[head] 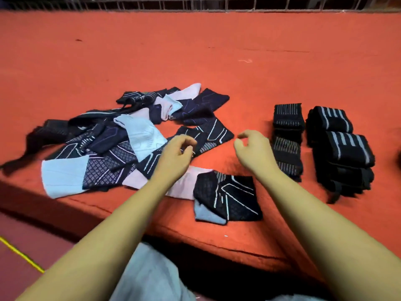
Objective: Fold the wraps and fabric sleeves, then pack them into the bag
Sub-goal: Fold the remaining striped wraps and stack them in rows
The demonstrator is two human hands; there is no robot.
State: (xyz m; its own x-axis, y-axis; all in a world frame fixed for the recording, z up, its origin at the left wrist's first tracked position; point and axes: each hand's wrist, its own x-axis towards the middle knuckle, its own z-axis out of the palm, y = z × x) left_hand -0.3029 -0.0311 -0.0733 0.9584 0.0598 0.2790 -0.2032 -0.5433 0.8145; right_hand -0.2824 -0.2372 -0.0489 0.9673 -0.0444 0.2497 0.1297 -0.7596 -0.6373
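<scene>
Both hands hover just above the red table [217, 51]. The right hand [252, 146] hangs loosely curled and empty, and the left hand [175, 154] curls its fingers over a dark patterned sleeve [212, 133]; whether it pinches it I cannot tell. Nearer lies one folded sleeve [227, 196], flat and square. To the left sprawls the heap of unfolded sleeves [112, 148], dark, pale blue and pink. At right stand two folded stacks, thin-striped wraps [287, 140] and broad-striped wraps [342, 148]. I judge the wraps done, the sleeves barely begun and packing not started; no bag shows. No lettering or brand is readable.
</scene>
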